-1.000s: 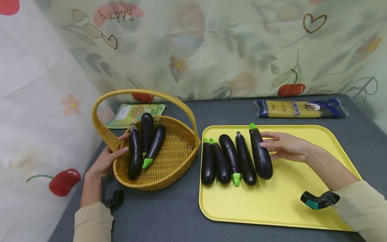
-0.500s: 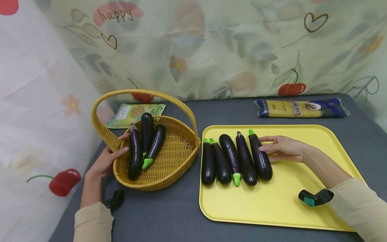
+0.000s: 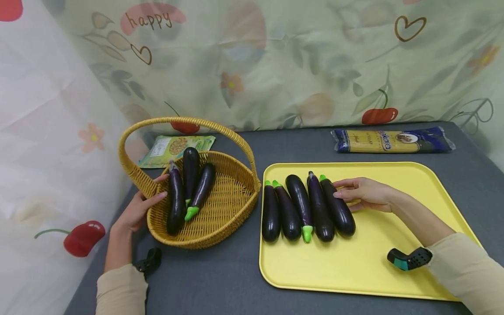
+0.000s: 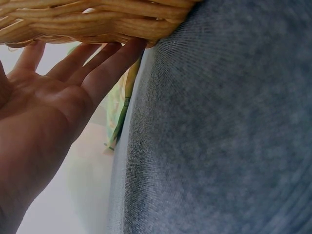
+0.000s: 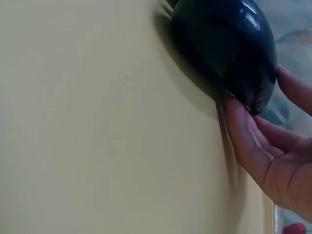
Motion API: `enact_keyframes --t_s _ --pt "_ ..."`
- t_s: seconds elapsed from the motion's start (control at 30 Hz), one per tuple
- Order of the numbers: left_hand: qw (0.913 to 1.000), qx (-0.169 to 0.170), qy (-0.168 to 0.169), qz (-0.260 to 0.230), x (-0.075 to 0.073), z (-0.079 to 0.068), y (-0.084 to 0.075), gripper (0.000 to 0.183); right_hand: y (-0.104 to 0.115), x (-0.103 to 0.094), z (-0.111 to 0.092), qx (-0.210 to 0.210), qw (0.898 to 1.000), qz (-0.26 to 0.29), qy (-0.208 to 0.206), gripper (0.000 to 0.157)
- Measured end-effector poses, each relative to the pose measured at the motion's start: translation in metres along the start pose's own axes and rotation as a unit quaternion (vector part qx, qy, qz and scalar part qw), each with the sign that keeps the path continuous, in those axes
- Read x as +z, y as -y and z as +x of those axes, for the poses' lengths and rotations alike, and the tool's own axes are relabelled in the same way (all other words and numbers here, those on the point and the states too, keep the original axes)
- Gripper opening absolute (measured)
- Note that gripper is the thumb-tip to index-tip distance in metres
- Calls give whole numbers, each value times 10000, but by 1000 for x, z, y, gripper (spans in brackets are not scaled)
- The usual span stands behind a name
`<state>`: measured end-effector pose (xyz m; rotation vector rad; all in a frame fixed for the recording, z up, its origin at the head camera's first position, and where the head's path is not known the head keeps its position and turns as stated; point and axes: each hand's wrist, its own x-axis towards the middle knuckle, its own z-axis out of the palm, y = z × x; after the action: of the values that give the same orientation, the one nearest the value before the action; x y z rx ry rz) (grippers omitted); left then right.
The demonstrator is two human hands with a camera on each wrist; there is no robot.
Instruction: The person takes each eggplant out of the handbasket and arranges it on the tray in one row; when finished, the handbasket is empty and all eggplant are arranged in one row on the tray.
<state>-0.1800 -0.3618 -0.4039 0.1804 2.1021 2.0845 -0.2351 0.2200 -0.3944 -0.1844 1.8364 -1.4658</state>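
In the head view, my left hand [image 3: 135, 212] holds the wicker basket [image 3: 232, 201] by its left rim, thumb over the top edge. Outside, the fingers press the wicker wall [image 4: 97, 22] in the left wrist view. Three eggplants lean in the basket's left half. On the yellow tray [image 3: 374, 262], my right hand [image 3: 366, 194] grips the rightmost eggplant [image 3: 339, 212], thumb on top and fingers along its right side. That eggplant [image 5: 224, 44] lies low over the tray in the right wrist view. Several other eggplants [image 3: 291, 216] lie side by side to its left.
Behind the basket lies a green food packet [image 3: 169, 151]. A pack of spaghetti [image 3: 390, 141] rests behind the tray. Patterned curtains [image 3: 275, 65] close off the back and left of the grey table [image 3: 204, 280]. The basket's tall handle [image 3: 185, 119] arches over it.
My right hand has brought the rightmost eggplant down and slightly left, close beside its neighbour, its green stem tip lower and further left. The left hand and the basket have stayed in place.
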Motion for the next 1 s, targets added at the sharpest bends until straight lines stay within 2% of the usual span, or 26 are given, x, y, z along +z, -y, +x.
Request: enact_keyframes --t_s 0.33,0.63,0.8,1.0 --pt "10000 40 39 -73 0 0 2 51 1 2 1 115 9975 -543 -434 74" --pt "10000 38 37 -50 3 -1 0 51 6 -6 -2 125 9963 -355 -771 68" --pt "10000 41 49 -27 3 0 0 52 18 -11 -7 -60 9973 -398 -606 62" --pt "10000 28 23 45 1 0 0 51 44 -12 -13 -268 9950 -963 -44 58"
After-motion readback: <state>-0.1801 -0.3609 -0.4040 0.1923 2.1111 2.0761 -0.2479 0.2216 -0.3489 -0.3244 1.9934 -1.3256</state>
